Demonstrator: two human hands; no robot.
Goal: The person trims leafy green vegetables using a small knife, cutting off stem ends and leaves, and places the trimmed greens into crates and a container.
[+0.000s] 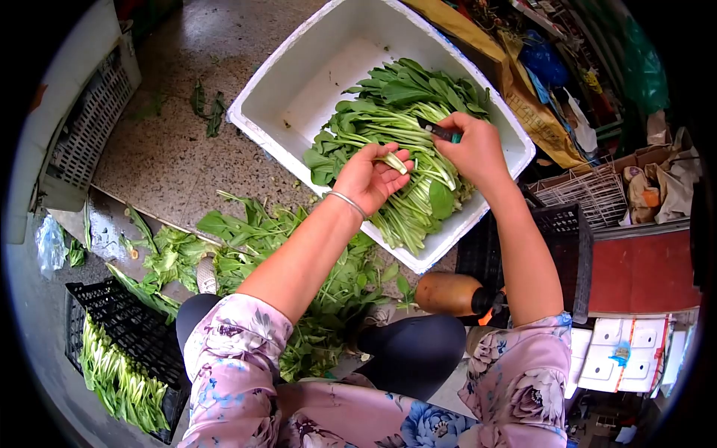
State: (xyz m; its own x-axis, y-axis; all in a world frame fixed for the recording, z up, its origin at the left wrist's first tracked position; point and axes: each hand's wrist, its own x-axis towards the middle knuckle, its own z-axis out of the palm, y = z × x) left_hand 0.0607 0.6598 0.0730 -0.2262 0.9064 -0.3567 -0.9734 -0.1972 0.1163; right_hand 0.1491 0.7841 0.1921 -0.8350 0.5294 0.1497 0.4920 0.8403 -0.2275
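Greens (414,93) are lying in the white box (358,41), toward its right and near sides. The left hand (373,179) is holding a pale stem (394,162) loosely across half-curled fingers; with so slack a grip, it could be slipping. The right hand (470,147) is pinching a dark tool (441,133), perhaps a knife, near those fingers; a stray stroke could be nicking them. The tool's tip is blending into the leaves, hard to read.

White tub (321,97), green leafy stalks (396,127), pink floral sleeves (239,351)
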